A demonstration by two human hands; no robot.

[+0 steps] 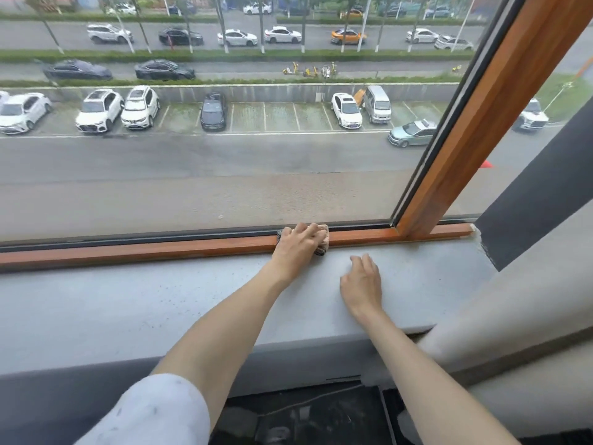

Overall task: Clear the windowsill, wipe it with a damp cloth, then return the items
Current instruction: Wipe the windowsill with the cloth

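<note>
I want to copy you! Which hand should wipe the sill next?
Probably the left hand: it holds the cloth against the wooden frame. The right hand rests empty on the windowsill.

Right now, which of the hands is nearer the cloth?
Left. The left hand holds the cloth on the frame; the right hand rests on the sill, apart from it.

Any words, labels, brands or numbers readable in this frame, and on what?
No text can be read.
Number plates on the parked cars: too small and blurred to read.
The cloth, windowsill and window frame: no print visible.
</note>
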